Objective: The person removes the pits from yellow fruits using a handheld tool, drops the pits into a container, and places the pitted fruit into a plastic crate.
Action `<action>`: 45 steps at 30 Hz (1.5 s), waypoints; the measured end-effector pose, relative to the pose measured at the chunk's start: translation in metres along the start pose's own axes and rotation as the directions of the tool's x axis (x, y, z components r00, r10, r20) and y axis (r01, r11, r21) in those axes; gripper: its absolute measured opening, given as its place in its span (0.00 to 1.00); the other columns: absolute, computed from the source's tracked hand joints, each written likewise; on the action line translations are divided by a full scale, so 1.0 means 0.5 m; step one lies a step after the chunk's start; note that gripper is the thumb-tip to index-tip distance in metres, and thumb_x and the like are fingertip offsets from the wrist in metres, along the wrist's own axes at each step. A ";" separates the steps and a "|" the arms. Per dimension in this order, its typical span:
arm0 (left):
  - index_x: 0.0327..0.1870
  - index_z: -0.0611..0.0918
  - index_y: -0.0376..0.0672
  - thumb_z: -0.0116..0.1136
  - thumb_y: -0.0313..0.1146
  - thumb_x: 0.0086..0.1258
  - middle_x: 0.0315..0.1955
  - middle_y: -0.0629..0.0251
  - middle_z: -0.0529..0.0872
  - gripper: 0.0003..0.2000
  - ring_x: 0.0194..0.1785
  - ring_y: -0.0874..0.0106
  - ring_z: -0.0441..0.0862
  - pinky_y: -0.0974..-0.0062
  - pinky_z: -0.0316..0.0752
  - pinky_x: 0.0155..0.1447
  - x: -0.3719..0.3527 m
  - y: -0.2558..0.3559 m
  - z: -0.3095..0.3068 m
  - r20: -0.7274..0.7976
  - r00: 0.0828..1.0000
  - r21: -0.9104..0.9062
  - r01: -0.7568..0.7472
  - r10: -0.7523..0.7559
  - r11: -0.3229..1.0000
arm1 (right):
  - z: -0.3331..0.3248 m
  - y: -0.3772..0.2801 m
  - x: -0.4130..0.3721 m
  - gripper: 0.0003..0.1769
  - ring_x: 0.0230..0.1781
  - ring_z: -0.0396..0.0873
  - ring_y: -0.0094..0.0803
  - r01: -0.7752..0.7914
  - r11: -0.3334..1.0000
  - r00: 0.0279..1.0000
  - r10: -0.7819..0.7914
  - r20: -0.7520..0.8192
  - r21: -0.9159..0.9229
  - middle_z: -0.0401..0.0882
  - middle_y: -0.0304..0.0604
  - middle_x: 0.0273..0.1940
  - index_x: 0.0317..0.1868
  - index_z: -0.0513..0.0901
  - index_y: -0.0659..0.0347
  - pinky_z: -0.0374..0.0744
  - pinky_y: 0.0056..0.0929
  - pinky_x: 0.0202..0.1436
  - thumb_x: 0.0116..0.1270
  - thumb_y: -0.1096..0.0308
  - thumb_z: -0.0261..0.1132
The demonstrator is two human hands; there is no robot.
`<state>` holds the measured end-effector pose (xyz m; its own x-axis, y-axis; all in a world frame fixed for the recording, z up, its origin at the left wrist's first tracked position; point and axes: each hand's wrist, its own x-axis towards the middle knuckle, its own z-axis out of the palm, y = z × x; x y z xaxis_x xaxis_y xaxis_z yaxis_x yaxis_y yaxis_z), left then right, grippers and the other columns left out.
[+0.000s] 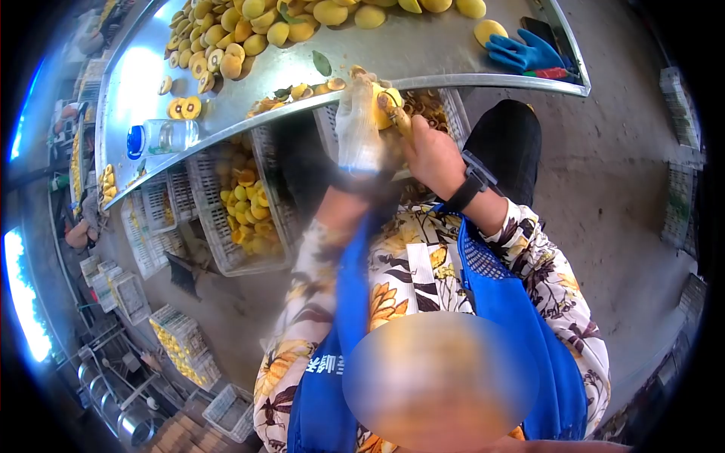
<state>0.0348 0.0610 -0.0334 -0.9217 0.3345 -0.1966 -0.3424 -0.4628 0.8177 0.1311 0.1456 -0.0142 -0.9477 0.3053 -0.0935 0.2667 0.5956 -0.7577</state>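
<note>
My left hand (358, 124), in a white glove, is closed around a yellow peach (389, 97) just over the table's front edge. My bare right hand (436, 158), with a dark watch on its wrist, is closed on a small tool with a yellowish-brown handle (403, 123). The tool's tip meets the peach, and its exact kind is hard to make out. Below both hands stands a white crate (458, 113) with brown pits or scraps in it. Peach pieces (300, 91) lie along the table edge beside my left hand.
The metal table (423, 53) has a raised rim and bears a heap of peaches (287, 19). A water bottle (170, 137) lies at its left, a blue glove (523, 51) at its right. A crate of peach halves (248, 208) stands on the floor, left of my legs.
</note>
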 end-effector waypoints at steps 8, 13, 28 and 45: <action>0.37 0.79 0.36 0.56 0.40 0.69 0.26 0.61 0.82 0.13 0.23 0.72 0.79 0.78 0.74 0.25 0.019 0.026 -0.020 -0.018 0.970 0.217 0.242 -0.244 0.946 | 0.031 0.031 0.000 0.12 0.27 0.76 0.60 0.022 1.000 0.986 -0.019 0.165 -0.019 0.75 0.65 0.23 0.35 0.68 0.69 0.73 0.51 0.31 0.64 0.66 0.57; 0.43 0.77 0.37 0.55 0.43 0.70 0.32 0.62 0.80 0.15 0.31 0.72 0.79 0.77 0.76 0.32 -0.005 0.053 -0.022 0.060 0.963 -0.126 0.268 -0.262 0.955 | -0.012 -0.023 0.010 0.14 0.30 0.78 0.57 -0.031 0.986 0.973 -0.008 0.231 0.163 0.77 0.63 0.27 0.36 0.72 0.69 0.76 0.46 0.34 0.63 0.63 0.59; 0.38 0.76 0.43 0.43 0.63 0.67 0.28 0.58 0.82 0.28 0.19 0.67 0.76 0.75 0.71 0.19 -0.005 0.010 -0.036 -0.221 0.875 -0.095 0.421 -0.431 0.902 | 0.047 0.066 -0.010 0.06 0.09 0.58 0.15 -0.717 0.161 0.629 -0.270 0.729 0.678 0.64 0.31 0.18 0.39 0.70 0.59 0.58 0.17 0.10 0.66 0.69 0.59; 0.56 0.76 0.56 0.56 0.31 0.59 0.58 0.66 0.76 0.21 0.61 0.63 0.72 0.67 0.71 0.62 0.261 0.005 0.155 0.873 0.485 0.460 -0.791 0.043 -0.403 | 0.045 0.148 -0.005 0.13 0.35 0.78 0.52 -0.188 0.982 0.942 0.191 0.275 -0.038 0.78 0.57 0.32 0.40 0.71 0.67 0.76 0.44 0.39 0.58 0.68 0.62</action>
<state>-0.0721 0.1669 -0.0150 -0.3027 0.8594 0.4121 0.9513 0.2992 0.0747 0.1491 0.1721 -0.0848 -0.8905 0.1971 -0.4100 0.4461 0.5553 -0.7019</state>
